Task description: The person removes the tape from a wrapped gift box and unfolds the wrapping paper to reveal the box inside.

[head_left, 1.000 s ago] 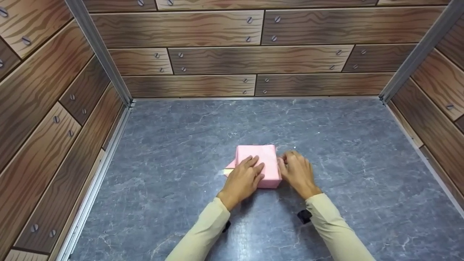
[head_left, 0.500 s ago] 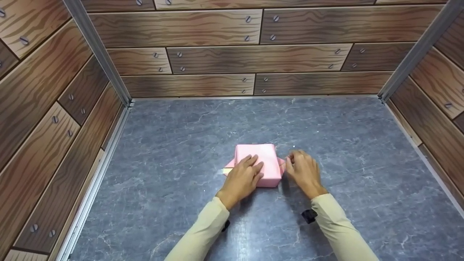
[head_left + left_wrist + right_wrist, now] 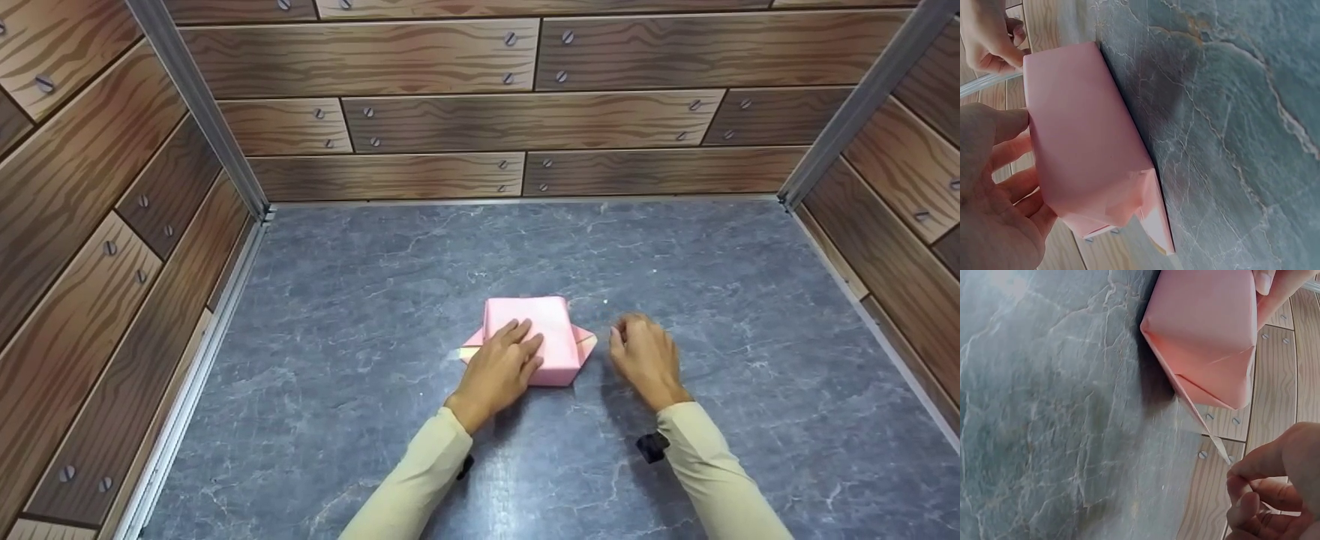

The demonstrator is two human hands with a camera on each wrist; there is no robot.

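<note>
A pointed paper left flap (image 3: 470, 351) sticks out over the marbled grey tabletop (image 3: 360, 300). The left hand (image 3: 497, 367), fingers spread, rests on the smooth pink-wrapped box (image 3: 556, 337), well in from the tabletop's left, far and right edges. A creased right flap (image 3: 586, 345) juts beyond; just beside it the right hand (image 3: 646, 358) is curled, fingertips together, holding nothing visible. The step looks like folding end flaps; lifting this one would call for a light pinch.

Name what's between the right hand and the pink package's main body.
In the head view, a pointed paper flap extends from the pink package, then bare tabletop shows before the right hand.
</note>
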